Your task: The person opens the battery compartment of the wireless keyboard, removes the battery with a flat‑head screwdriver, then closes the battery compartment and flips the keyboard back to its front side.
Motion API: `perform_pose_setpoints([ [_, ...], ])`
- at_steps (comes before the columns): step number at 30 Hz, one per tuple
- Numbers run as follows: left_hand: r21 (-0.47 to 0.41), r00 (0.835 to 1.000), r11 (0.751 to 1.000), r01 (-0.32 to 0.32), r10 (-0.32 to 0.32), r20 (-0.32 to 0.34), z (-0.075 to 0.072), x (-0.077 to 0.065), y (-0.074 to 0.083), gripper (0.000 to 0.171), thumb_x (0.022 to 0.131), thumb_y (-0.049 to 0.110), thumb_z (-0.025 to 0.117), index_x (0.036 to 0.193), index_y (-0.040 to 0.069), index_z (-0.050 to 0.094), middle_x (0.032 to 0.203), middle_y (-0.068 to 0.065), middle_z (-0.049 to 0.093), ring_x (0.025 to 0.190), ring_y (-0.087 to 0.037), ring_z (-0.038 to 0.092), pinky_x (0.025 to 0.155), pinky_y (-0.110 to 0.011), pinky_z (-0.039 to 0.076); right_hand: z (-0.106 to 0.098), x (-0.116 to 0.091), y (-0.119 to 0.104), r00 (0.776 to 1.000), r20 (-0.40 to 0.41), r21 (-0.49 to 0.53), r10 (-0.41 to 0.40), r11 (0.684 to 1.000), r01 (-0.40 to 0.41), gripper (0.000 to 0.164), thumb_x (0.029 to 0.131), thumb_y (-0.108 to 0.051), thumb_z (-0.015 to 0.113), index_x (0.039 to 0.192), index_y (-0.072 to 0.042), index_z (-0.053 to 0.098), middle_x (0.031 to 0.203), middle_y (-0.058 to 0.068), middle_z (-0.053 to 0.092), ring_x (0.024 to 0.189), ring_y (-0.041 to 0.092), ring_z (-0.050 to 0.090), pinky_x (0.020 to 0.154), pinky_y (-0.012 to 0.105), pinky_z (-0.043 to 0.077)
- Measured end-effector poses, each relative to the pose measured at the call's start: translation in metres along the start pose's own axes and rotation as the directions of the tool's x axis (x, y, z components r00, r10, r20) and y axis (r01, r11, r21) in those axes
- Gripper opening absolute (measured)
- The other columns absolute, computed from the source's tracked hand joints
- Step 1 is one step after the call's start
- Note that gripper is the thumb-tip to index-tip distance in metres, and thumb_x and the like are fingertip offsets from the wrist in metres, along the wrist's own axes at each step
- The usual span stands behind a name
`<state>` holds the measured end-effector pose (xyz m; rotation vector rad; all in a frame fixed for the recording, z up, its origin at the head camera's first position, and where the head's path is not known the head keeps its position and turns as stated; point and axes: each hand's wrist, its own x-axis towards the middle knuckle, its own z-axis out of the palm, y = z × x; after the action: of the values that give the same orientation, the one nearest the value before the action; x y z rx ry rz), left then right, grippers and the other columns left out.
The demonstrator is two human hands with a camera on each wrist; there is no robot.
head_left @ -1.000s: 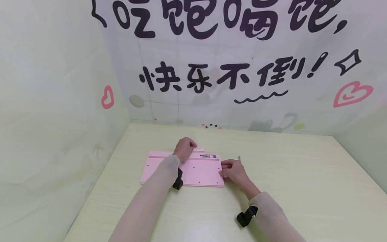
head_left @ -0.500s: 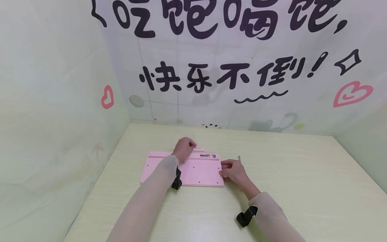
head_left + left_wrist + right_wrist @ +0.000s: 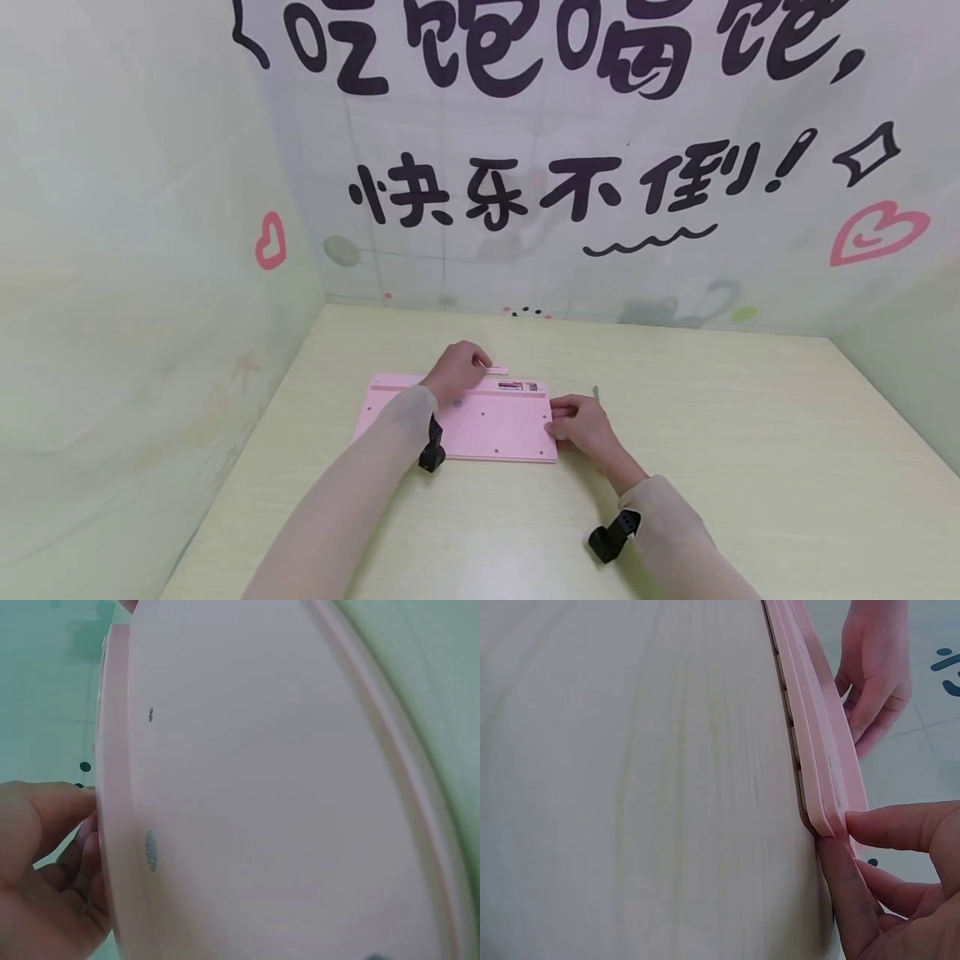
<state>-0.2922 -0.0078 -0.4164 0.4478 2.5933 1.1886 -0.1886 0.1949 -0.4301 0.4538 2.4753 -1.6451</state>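
Observation:
A pink keyboard [image 3: 480, 429] lies face down on the table, its underside with several screw holes up and its keys against the wood. Beyond its far edge, the curled fingertips of my left hand [image 3: 457, 371] pinch the left end of a small flat pink piece [image 3: 498, 370]. In the left wrist view that hand's thumb and fingers are close against the keyboard's raised far edge, which hides the piece. At the keyboard's right end my right hand [image 3: 585, 427] grips the side; the right wrist view has its thumb [image 3: 889, 827] and a finger around the corner.
A printed label [image 3: 512, 386] is on the keyboard's far strip. Past my right hand a thin grey-green stick-like end [image 3: 596, 392] shows, mostly hidden. Pale wood tabletop [image 3: 735, 442] extends to the right, and a printed cloth wall [image 3: 525, 275] stands at the back.
My left wrist and forearm have swung slightly to the left, while the fingers keep their place at the pink piece. My right hand and the keyboard have hardly moved.

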Motion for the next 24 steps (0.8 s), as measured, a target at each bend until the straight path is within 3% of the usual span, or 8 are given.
perform_pose_setpoints([
  [7,0.014,0.999,1.0,0.003,-0.004,0.038,-0.002,-0.004,0.002,0.017,0.087,0.002,0.056,0.099,0.007,0.067,0.093,-0.002,0.056,0.084,-0.019,0.049,0.075,-0.031,0.043,0.0,-0.002,-0.003,1.0,0.0,0.002,-0.009,1.0,0.009,0.04,0.076,0.005,0.067,0.115,0.005,0.057,0.094,0.016,0.057,0.075,0.021,0.057,0.062,0.031,0.054],
  [16,0.035,0.998,0.999,-0.037,0.035,0.057,-0.004,-0.012,-0.001,0.015,0.087,0.005,0.06,0.099,0.007,0.068,0.09,-0.001,0.056,0.079,-0.017,0.048,0.068,-0.027,0.042,-0.001,-0.003,-0.002,0.999,0.013,0.039,-0.046,0.998,0.046,0.041,0.074,0.009,0.066,0.113,0.009,0.056,0.091,0.016,0.057,0.072,0.02,0.057,0.059,0.032,0.054],
  [24,0.069,0.996,0.995,-0.078,0.074,0.058,-0.006,-0.021,-0.003,0.016,0.086,0.004,0.06,0.099,0.005,0.068,0.089,-0.003,0.053,0.08,-0.018,0.046,0.067,-0.028,0.041,0.001,0.0,0.002,1.0,-0.003,0.023,-0.009,1.0,0.009,0.041,0.075,0.008,0.066,0.115,0.005,0.057,0.095,0.016,0.058,0.074,0.019,0.057,0.061,0.032,0.054],
])
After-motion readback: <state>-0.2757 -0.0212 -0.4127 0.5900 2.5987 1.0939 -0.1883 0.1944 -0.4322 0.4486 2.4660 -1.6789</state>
